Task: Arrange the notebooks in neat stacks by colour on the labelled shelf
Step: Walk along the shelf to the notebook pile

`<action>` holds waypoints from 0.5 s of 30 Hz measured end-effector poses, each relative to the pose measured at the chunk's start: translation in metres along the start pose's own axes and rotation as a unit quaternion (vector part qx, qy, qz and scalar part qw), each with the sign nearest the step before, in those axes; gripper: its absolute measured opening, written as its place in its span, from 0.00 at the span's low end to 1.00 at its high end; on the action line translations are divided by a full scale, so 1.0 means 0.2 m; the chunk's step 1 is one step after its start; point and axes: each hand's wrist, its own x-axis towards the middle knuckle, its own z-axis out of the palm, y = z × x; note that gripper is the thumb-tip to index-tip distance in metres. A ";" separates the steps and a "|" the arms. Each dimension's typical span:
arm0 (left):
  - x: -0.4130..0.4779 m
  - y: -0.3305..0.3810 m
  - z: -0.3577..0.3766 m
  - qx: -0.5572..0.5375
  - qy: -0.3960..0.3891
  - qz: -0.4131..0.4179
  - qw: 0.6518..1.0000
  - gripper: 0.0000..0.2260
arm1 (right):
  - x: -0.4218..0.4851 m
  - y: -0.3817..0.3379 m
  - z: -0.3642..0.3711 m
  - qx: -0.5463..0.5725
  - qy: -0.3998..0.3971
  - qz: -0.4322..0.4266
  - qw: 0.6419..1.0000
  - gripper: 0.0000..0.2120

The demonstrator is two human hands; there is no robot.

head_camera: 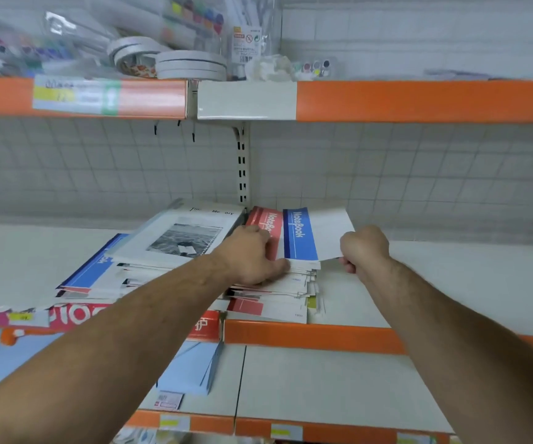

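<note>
A messy pile of notebooks (278, 283) lies on the middle shelf (451, 283). On top, a blue-banded notebook (300, 235) is tilted up at its right edge, where my right hand (363, 248) grips it. Beside it lies a red-banded notebook (265, 221), and my left hand (252, 254) presses flat on it and on the pile's front. Left of these rests a white notebook with a grey photo cover (178, 233), over another blue-banded notebook (95, 267).
The upper shelf (419, 100) carries tape rolls (191, 64) and packed pens. The lower shelf (323, 379) holds pale blue notebooks (188, 370). A slotted upright (242, 161) stands behind the pile. Orange price strips edge every shelf.
</note>
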 end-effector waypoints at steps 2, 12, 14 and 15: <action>0.00 -0.01 0.00 0.002 -0.004 0.023 1.000 0.29 | 0.00 0.01 0.02 -0.004 -0.014 0.001 1.000 0.06; -0.01 -0.05 -0.01 -0.011 0.011 -0.004 1.000 0.37 | -0.05 0.04 0.06 0.076 -0.106 0.029 0.991 0.11; -0.01 -0.06 0.00 -0.009 0.023 -0.009 1.000 0.37 | -0.04 0.03 0.07 0.083 -0.062 0.021 0.994 0.11; 0.00 -0.06 0.00 0.000 0.027 0.002 1.000 0.35 | -0.04 0.03 0.07 0.085 -0.052 0.023 0.995 0.10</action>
